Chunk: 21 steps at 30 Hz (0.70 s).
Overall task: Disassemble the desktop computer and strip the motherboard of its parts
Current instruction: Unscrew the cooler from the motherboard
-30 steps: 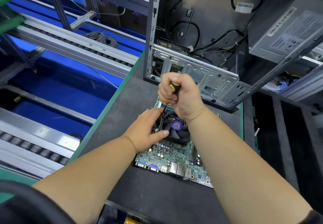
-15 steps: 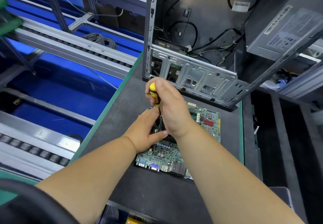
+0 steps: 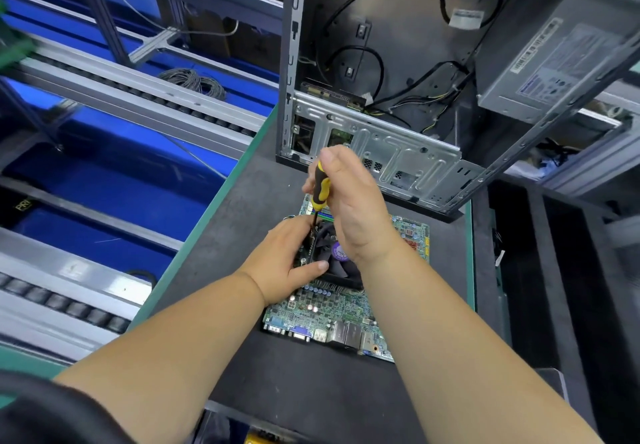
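A green motherboard (image 3: 332, 308) lies flat on the dark mat, its port row facing me. On it sits a black cooler fan (image 3: 341, 267) with a purple hub sticker. My left hand (image 3: 284, 263) grips the fan's left side, thumb on its near edge. My right hand (image 3: 349, 204) holds a yellow-and-black screwdriver (image 3: 320, 190) upright, its shaft going down at the fan's far left corner. The tip is hidden between my hands.
The open grey computer case (image 3: 377, 145) stands just behind the board, with loose black cables and a grey power supply (image 3: 554, 62) inside. A roller conveyor (image 3: 138, 97) and blue bins (image 3: 114, 180) run along the left. The mat's green edge (image 3: 207, 211) lies left of the board.
My right hand shifted left and loosened from a fist over the handle to a fingertip hold, so more of the screwdriver and the fan shows. My left hand stayed on the fan.
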Motion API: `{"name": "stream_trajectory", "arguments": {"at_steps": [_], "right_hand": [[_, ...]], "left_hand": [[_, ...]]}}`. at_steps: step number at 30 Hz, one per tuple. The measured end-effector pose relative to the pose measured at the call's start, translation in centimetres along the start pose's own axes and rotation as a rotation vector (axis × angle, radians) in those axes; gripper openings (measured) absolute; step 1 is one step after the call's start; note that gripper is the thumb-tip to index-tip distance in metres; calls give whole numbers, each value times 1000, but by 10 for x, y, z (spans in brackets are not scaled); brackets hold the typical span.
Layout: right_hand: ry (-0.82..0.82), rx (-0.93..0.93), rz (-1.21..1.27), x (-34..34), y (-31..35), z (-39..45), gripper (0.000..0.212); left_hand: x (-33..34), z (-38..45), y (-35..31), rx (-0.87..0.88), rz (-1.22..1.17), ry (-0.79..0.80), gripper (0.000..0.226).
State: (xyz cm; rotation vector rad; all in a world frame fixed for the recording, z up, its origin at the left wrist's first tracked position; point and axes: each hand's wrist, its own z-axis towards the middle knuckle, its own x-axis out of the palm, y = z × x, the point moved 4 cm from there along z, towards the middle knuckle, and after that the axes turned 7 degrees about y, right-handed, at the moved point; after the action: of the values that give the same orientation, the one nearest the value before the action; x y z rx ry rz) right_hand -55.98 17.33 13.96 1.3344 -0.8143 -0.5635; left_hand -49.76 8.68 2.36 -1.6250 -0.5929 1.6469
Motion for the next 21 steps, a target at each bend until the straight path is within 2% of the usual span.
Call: {"name": "stream_trajectory", "arguments": {"at_steps": [7, 11, 14, 18, 21], "right_hand": [[-245, -49, -49, -1, 2, -4, 28], [-351, -122, -115, 7, -3, -6, 30], [-321, -191, -85, 15, -4, -3, 32], [-225, -260, -101, 25, -5, -3, 38], [-180, -254, -133, 28, -4, -1, 40]], "left_hand": [[3, 1, 5, -6, 15, 17, 78], [3, 3, 6, 11, 1, 7, 69], [3, 5, 6, 41, -8, -9, 59], [4, 5, 9, 50, -25, -55, 33], [5, 4, 8, 52, -24, -72, 33]]}}
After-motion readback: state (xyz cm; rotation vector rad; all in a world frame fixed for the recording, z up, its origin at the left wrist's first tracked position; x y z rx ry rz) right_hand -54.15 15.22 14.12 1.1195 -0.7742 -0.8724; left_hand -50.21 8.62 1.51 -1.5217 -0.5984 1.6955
